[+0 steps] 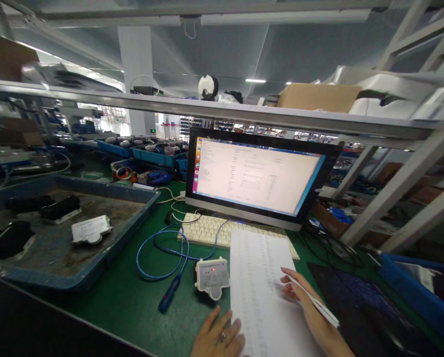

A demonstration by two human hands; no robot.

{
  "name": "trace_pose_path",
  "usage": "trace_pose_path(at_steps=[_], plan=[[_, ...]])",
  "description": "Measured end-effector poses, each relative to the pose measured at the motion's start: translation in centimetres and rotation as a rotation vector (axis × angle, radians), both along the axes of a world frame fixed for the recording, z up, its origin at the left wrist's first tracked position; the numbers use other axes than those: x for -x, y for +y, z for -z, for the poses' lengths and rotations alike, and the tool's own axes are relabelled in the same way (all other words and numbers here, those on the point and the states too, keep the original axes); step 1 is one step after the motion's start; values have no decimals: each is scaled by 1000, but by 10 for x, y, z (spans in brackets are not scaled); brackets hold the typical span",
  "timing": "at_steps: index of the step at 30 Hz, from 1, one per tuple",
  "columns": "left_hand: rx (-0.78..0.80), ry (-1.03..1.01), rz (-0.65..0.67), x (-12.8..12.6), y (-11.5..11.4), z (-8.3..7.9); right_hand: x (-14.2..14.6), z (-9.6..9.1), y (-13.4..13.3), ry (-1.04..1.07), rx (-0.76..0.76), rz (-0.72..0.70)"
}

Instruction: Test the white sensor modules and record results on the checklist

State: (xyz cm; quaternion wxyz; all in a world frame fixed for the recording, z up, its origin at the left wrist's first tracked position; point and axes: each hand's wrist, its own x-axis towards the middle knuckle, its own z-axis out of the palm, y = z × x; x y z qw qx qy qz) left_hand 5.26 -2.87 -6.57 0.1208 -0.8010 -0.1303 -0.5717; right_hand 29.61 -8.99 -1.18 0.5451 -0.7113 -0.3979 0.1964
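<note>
A printed sheet of paper [259, 297] lies in front of me, its top edge over the keyboard [203, 227]. My right hand [303, 302] is closed around a white pen [324, 308] above the right side of the sheet. Flat at the sheet's lower left edge, my left hand [220, 337] has its fingers apart and a ring on one of them. Just beyond it sits a white-and-grey device [212, 278] with a small red light lit. A blue cable [143, 271] loops beside it, ending in a dark blue connector [168, 296].
A monitor [257, 171] stands behind the keyboard. At left, a blue tray [106, 258] holds several devices, one white [91, 229]. To the right are a dark mat [341, 307] and a blue bin [411, 287]. A shelf [222, 110] crosses overhead.
</note>
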Motion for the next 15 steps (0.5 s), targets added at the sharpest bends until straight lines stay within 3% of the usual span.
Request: trace_pose_path(at_steps=[3, 5, 8, 15], plan=[[170, 98, 9, 9, -13, -16, 8, -7, 7, 144, 12, 22], [318, 241, 24, 17, -21, -29, 12, -8, 7, 175, -53, 77], [417, 347, 58, 25, -26, -43, 13, -6, 6, 171, -81, 186], [462, 348, 88, 25, -26, -43, 15, -2, 3, 29, -59, 265]])
